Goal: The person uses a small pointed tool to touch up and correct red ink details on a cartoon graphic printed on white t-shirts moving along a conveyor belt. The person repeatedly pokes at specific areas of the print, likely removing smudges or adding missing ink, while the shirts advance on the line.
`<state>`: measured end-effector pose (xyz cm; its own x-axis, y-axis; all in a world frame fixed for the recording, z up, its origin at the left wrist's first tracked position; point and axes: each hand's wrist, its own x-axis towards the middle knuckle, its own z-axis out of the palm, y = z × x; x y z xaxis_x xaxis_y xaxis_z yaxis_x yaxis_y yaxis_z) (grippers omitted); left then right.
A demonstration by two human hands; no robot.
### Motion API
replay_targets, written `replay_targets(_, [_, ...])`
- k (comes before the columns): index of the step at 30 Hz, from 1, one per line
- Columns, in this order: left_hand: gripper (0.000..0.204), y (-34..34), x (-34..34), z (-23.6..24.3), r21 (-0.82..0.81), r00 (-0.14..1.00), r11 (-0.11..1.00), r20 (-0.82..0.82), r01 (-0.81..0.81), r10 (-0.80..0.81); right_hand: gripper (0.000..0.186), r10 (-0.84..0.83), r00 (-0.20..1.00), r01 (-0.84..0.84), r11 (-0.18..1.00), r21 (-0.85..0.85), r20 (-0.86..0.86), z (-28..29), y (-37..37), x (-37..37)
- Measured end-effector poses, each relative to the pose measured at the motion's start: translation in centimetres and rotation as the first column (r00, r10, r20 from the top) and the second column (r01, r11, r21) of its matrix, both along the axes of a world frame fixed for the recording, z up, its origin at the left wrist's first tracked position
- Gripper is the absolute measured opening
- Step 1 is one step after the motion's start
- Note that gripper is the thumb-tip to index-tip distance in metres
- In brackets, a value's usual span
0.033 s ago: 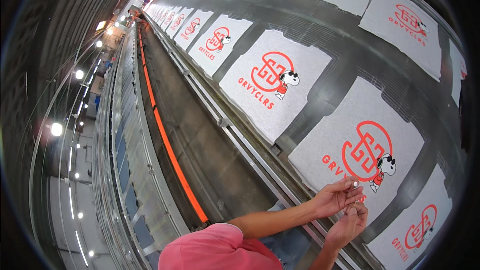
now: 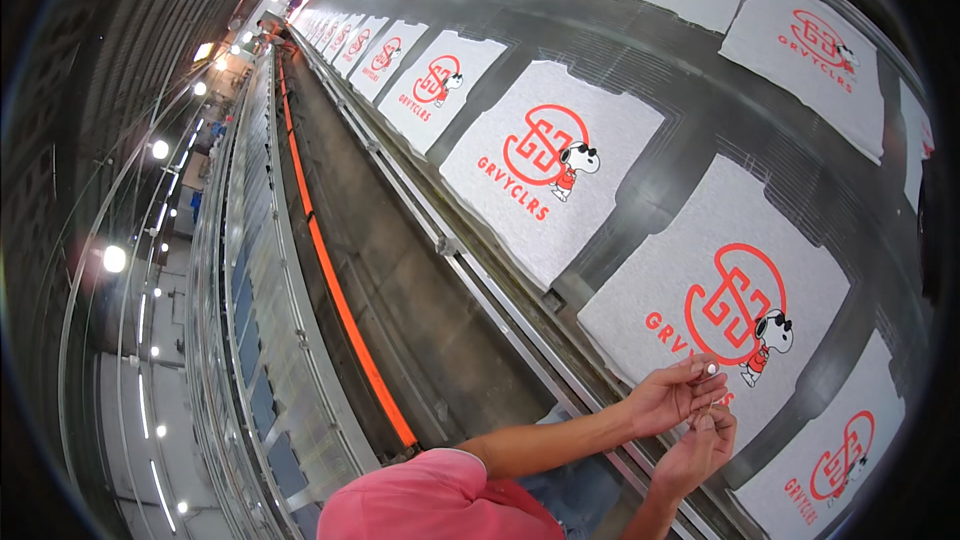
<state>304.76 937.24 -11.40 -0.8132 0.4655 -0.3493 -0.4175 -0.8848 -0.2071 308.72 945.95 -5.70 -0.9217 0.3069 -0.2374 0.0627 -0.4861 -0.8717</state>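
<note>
My left hand [image 2: 672,396] reaches in from a pink sleeve [image 2: 420,495], fingers bent, with a small white round thing [image 2: 711,369] at its fingertips. Just below it, my right hand [image 2: 698,448] is closed in a pinch. Something thin seems to run between the two hands, too fine to name. Both hands are over the near edge of a light grey fabric piece [image 2: 650,275], covering part of its red lettering. That piece lies flat and bears a red line emblem [image 2: 735,300] and a black-and-white cartoon dog [image 2: 768,340] with dark glasses.
More printed fabric pieces [image 2: 610,110] lie in rows along the long dark table [image 2: 640,185]. A metal rail [image 2: 450,248] edges it on my left. Beyond a brown aisle [image 2: 400,270], an orange strip [image 2: 345,310] runs beside another long table [image 2: 265,290]. Lamps [image 2: 115,259] hang at far left.
</note>
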Motion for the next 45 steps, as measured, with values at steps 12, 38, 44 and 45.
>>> replay_targets(12, [0.022, 0.8, 0.4, -0.3, -0.007, 1.0, 1.0, 0.0, -0.028, 0.028, 0.006, 0.031, 1.0, -0.03, 0.998, 0.063, -0.001, -0.5, 0.5, 0.1])
replay_targets(38, [0.027, 2.8, -1.6, 0.7, -0.2, 0.998, 0.978, 0.05, 0.054, -0.044, 0.007, -0.116, 0.978, 0.118, 0.993, -0.001, 0.171, -0.8, 2.3, -1.7])
replay_targets(44, [0.027, 2.8, -1.6, 0.3, -0.199, 0.997, 0.978, 0.05, 0.06, -0.051, 0.008, -0.122, 0.976, 0.127, 0.992, -0.016, 0.181, -0.8, 2.3, -2.0])
replay_targets(45, [0.027, 2.8, -1.6, 0.1, -0.195, 0.998, 0.979, 0.048, 0.059, -0.051, 0.009, -0.119, 0.976, 0.125, 0.992, -0.019, 0.182, -1.0, 2.3, -2.0])
